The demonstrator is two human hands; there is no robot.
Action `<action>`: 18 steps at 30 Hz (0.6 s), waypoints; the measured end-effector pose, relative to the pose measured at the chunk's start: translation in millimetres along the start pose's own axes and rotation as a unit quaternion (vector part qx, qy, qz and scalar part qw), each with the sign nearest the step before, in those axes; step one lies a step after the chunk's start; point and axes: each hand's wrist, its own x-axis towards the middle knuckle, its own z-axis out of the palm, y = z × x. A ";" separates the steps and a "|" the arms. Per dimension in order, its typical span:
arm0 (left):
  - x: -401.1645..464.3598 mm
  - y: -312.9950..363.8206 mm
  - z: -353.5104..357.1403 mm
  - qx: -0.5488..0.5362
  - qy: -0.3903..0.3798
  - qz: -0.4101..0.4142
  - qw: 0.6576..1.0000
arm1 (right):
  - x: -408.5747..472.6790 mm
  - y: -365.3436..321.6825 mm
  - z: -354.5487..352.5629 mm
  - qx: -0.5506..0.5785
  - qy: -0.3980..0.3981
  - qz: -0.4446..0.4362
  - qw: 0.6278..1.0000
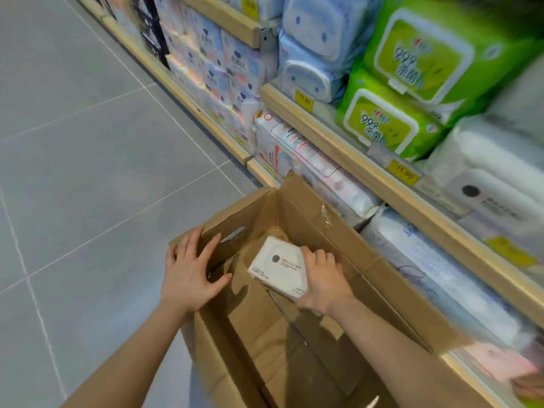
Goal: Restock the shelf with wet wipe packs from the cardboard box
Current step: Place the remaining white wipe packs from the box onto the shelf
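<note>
- Cardboard box (294, 334) stands open on the floor (88, 172), just beside the shelf (368, 169); its tall flap at 3 o'clock could catch the pack on the way out and knock it loose.
- Left hand (191, 272), at 9 o'clock, lies flat and relaxed on the box's wall, gripping nothing; if it lifts, the light, nearly empty box may slide or tip.
- Right hand (322, 282) curls over one edge of the white wet wipe pack (275, 267) inside the box; the soft pack held at one side could sag and slip.
- Farther off, at 1 o'clock, the green packs (412, 83) crowd the shelf; forcing another pack in risks toppling neighbours.
</note>
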 end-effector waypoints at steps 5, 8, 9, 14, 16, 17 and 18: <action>2.5 35.3 -26.0 -0.070 -0.064 -0.088 0.992 | -71.0 12.3 -53.5 -0.001 0.044 -0.026 0.999; 0.5 98.5 -59.7 -0.240 -0.062 -0.073 0.966 | -118.0 19.9 -89.7 -0.008 0.101 -0.048 0.994; -1.3 123.8 -75.5 -0.325 -0.082 -0.044 0.941 | -133.0 22.7 -99.6 -0.013 0.118 -0.052 0.992; -7.0 216.0 -140.0 -0.561 -0.218 0.029 0.798 | -197.8 36.1 -137.1 -0.045 0.207 -0.033 0.977; -5.5 228.3 -151.4 -0.582 -0.294 0.000 0.758 | -220.7 42.8 -148.1 -0.061 0.237 -0.028 0.969; -5.5 232.8 -155.5 -0.578 -0.335 0.000 0.745 | -231.5 46.0 -152.0 -0.067 0.244 -0.023 0.967; -7.2 238.4 -160.8 -0.568 -0.363 0.006 0.739 | -241.2 49.4 -154.0 -0.069 0.252 -0.017 0.965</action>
